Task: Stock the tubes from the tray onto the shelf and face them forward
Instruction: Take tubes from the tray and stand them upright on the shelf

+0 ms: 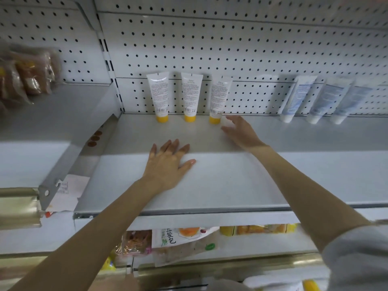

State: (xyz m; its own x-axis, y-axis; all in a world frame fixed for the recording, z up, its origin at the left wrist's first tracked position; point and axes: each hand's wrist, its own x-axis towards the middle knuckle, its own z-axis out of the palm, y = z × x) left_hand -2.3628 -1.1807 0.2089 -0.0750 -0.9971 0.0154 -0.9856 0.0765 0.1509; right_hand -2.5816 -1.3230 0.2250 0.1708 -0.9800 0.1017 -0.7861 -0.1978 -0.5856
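The shelf (220, 185) is smooth painted metal, matt pale grey, as is the perforated back panel (231, 49). The three white tubes (191, 95) look like soft plastic with a slight sheen (their yellow caps (190, 118) look glossier). The side bracket (69, 164) is dull bare metal, the brassy edge rail (19, 206) shiny. The paper slip (67, 192) is matt and creased.

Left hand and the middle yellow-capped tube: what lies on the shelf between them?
Nothing: in the head view, only bare shelf runs from the left hand to the middle yellow-capped tube. The right hand sits off to the right.
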